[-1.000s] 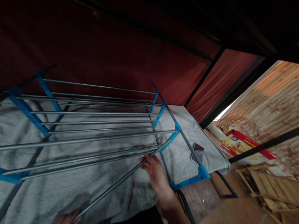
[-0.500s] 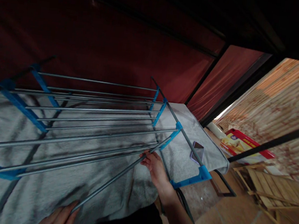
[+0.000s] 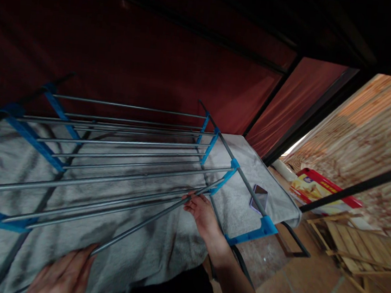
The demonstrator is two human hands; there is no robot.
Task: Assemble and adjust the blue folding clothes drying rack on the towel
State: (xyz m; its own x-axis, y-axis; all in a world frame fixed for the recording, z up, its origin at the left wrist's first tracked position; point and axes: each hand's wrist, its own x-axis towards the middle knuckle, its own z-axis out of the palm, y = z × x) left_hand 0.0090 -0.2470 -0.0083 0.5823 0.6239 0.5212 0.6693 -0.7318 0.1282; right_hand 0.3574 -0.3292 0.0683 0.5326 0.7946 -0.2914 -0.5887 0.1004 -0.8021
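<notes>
A thin grey metal rod point(image 3: 141, 226) slants across the near side of a rack with blue plastic brackets point(image 3: 225, 180) and several grey bars point(image 3: 122, 143). My left hand point(image 3: 65, 270) is closed around the rod's lower left stretch; a bit of rod shows past it at the bottom edge. My right hand point(image 3: 202, 212) pinches the same rod near its upper right end, close to a blue bracket. That end meets or lies against the bracket; whether it is seated I cannot tell. The nearest right bracket point(image 3: 254, 232) has no rod in it.
A grey blanket point(image 3: 160, 250) covers the surface under the rack. A phone point(image 3: 259, 198) lies on it at the right. Beyond are a red and yellow box point(image 3: 323, 190), a folded wooden chair point(image 3: 356, 247) and a tiled floor point(image 3: 292, 287). A dark red curtain point(image 3: 138, 56) hangs behind.
My left hand has moved left and slightly up with the rod, whose near end now lies flatter towards the rack. My right hand has shifted slightly up and left.
</notes>
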